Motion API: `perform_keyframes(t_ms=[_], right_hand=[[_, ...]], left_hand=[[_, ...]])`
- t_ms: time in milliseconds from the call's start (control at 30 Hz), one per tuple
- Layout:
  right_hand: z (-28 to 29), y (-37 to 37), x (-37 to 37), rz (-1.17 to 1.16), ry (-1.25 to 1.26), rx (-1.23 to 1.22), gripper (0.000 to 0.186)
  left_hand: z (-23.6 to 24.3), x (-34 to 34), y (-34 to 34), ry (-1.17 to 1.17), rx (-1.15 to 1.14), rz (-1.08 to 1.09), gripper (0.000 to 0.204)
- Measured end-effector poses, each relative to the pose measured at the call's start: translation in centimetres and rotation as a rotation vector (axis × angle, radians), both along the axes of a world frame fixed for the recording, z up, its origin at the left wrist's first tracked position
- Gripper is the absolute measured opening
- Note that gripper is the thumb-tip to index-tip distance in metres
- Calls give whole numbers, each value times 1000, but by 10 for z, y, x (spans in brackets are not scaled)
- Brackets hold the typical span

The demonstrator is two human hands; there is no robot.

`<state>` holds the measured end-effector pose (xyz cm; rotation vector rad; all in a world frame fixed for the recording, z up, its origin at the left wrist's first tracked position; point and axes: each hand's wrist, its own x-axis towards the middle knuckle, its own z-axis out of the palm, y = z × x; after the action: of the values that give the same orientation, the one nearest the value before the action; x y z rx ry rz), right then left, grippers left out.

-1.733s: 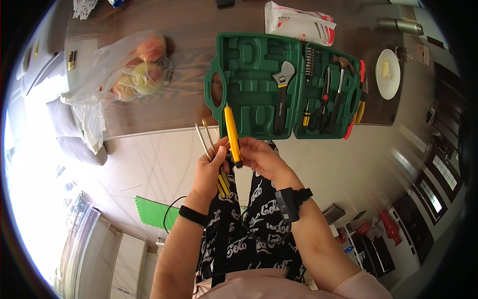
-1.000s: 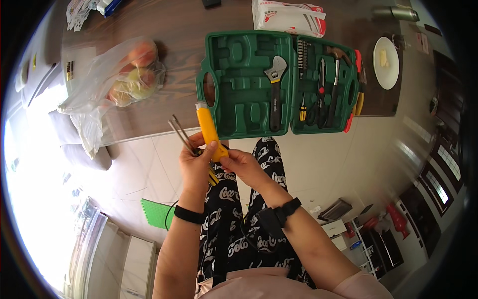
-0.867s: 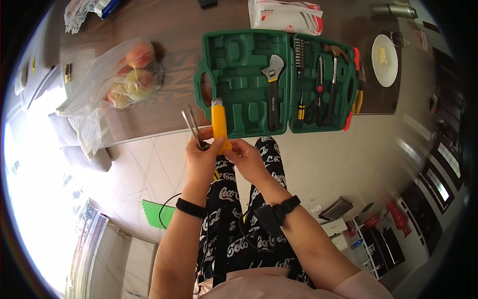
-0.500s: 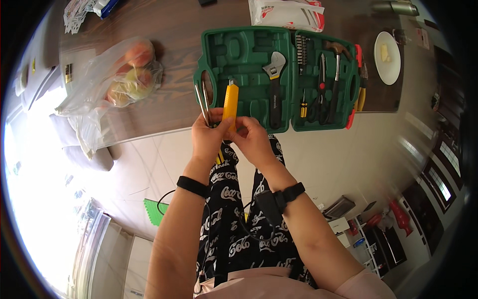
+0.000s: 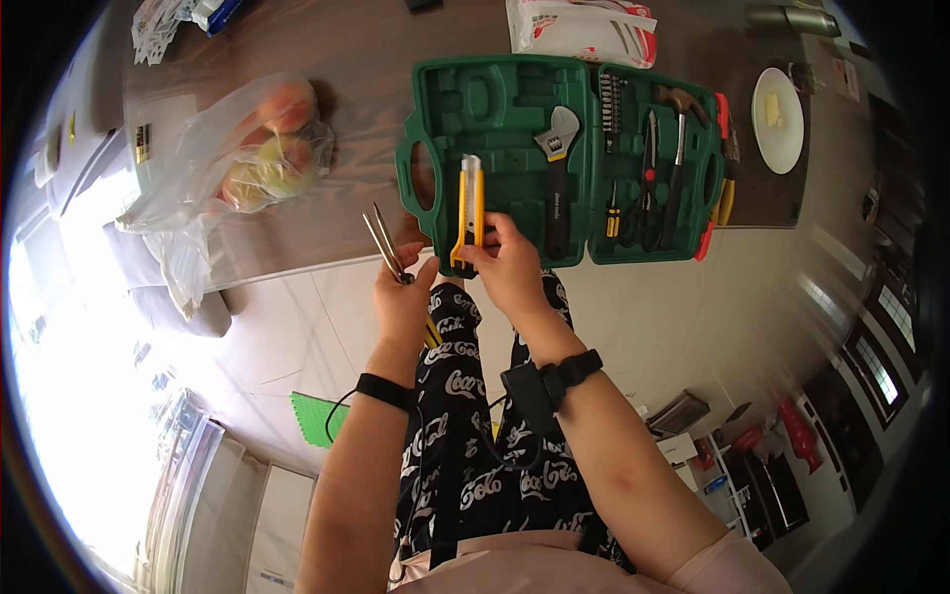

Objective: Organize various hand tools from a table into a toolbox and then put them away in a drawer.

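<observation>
My right hand (image 5: 510, 262) is closed on the lower end of a yellow box cutter (image 5: 471, 203). The cutter stands upright over the left half of an open green tool case (image 5: 495, 84). To the left of it, my left hand (image 5: 401, 297) grips a pair of long-nose pliers (image 5: 384, 238), its two silver jaws spread apart. Their yellow handles show below the palm. In the case lie an adjustable wrench (image 5: 558, 178), a small yellow screwdriver (image 5: 614, 213), black scissors (image 5: 650, 178), a hammer (image 5: 679, 148) and a row of bits (image 5: 611, 104).
On the brown table (image 5: 366, 119) a clear plastic bag of fruit (image 5: 272, 163) lies left of the case. A white packet (image 5: 584, 35) sits behind it. To the right are a white plate (image 5: 777, 134) and a yellow-handled tool (image 5: 728, 198).
My hands have drawn apart, with the box cutter now in my right hand alone, turned to show its slider side. The pliers in my left hand have tilted left and come lower.
</observation>
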<state>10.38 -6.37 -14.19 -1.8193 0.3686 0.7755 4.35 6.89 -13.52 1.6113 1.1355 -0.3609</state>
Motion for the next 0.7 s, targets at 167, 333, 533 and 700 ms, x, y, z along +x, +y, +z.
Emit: perform_keyframes(t_ms=[167, 333, 533, 700], right_hand=[[1, 7, 6, 94, -83, -229, 43], [11, 12, 11, 271, -61, -380, 42], [10, 10, 16, 374, -78, -452, 41], [8, 7, 15, 387, -83, -438, 39]], left_hand=[[1, 3, -20, 51, -242, 206, 44], [-12, -7, -25, 7, -182, 188, 50], [-1, 3, -34, 0, -82, 66, 62], [-1, 6, -35, 28, -81, 75, 62]])
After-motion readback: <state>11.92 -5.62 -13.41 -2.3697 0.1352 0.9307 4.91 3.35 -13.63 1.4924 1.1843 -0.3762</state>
